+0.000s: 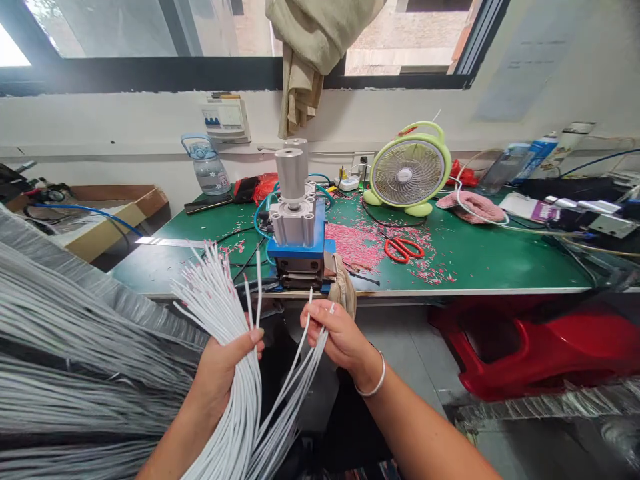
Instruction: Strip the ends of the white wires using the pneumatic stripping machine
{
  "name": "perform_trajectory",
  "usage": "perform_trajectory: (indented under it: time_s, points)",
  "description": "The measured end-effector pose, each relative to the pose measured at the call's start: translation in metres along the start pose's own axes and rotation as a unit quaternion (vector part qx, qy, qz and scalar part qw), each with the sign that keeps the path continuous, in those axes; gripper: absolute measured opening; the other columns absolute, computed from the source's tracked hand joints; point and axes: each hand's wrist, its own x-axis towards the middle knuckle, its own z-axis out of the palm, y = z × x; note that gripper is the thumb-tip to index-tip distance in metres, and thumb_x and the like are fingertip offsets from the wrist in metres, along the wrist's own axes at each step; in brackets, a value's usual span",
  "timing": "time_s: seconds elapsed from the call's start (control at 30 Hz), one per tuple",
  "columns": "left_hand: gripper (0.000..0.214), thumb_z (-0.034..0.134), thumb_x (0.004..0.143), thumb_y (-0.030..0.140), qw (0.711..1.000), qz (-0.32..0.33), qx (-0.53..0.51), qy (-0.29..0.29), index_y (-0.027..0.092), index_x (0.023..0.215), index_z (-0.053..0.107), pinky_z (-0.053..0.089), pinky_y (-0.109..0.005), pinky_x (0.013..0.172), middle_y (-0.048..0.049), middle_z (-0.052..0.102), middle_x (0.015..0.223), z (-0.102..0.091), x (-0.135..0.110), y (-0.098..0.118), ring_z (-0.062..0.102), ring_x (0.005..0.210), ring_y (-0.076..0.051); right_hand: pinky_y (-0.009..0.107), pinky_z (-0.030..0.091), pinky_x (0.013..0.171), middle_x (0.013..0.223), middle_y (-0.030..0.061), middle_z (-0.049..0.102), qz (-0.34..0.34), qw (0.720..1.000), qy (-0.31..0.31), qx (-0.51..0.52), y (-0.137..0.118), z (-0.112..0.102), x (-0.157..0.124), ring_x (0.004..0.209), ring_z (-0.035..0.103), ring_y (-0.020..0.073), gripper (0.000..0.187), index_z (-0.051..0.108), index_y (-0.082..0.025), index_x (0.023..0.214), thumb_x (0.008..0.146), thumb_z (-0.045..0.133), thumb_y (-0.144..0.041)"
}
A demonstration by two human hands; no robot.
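calling it live from afar: the left hand [225, 363] has its fingers wrapped around the wire bundle [244, 383], thumb across the front. what about your side?

the right hand [345, 333] is pinching, fingers clamped together on a few loose wires [291, 393], tips poking out above the grip. where's all this sitting?

up in the hands, in front of the bench [505, 260] and near the machine [295, 223]. i'd say the left grip sits well below the tips to leave that end free, and two single wires [259, 287] stand apart by the thumb.

and i reckon the right pinch sits close to the ends because a short free length is easier to steer. which way does it point?

the bundle's long axis climbs from the lower edge of my view, bowing, tips fanned up and leftward over the bench. yours slant up to the right, one tip nearly upright just before the machine. touching? i can't tell.

i've got pink-and-white cut bits [355, 243] strewn beside the machine, which stands at the front edge, presumably for easy reach.
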Motion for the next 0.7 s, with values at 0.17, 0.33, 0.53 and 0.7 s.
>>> perform_trajectory:
  time_s: [0.17,0.33,0.53,0.7]
  points:
    - [0.028,0.073,0.051,0.020,0.985,0.071,0.151,-0.049,0.013,0.072,0.054,0.044,-0.024,0.048,0.0013,0.058,0.055,-0.006,-0.005,-0.021,0.053,0.048,-0.013,0.022,0.047,0.048,0.079,0.0053,0.060,0.011,0.998,0.020,-0.056,0.002,0.017,-0.001,0.052,0.053,0.0079,0.027,0.060,-0.013,0.089,0.069,0.062,-0.031]
    - [0.026,0.073,0.053,0.022,0.977,0.080,0.191,-0.059,0.013,0.073,0.059,0.046,-0.028,0.059,-0.0019,0.063,0.064,-0.020,-0.006,-0.033,0.058,0.058,-0.016,0.018,0.039,0.036,0.056,0.0020,0.057,0.005,0.993,0.096,-0.069,0.005,0.029,0.009,0.037,0.047,0.0066,0.028,0.060,-0.009,0.073,0.071,0.058,-0.038]
    - [0.026,0.071,0.056,0.023,0.999,-0.014,0.008,0.044,0.013,0.075,0.057,0.048,-0.025,0.050,0.0009,0.062,0.056,-0.023,-0.004,-0.014,0.058,0.049,-0.014,0.017,0.031,0.034,0.053,-0.0007,0.055,0.062,0.990,0.113,0.055,-0.012,0.024,0.022,0.034,0.043,0.0046,0.023,0.060,-0.010,0.078,0.073,0.054,-0.032]
    - [0.031,0.070,0.057,0.016,0.997,0.014,-0.045,0.057,0.017,0.085,0.057,0.049,-0.020,0.050,0.0044,0.060,0.060,-0.020,-0.003,0.001,0.057,0.049,-0.010,0.016,0.024,0.033,0.054,-0.0019,0.053,0.056,0.991,0.089,0.088,-0.015,0.017,0.027,0.035,0.037,0.0035,0.018,0.058,-0.012,0.077,0.073,0.054,-0.029]
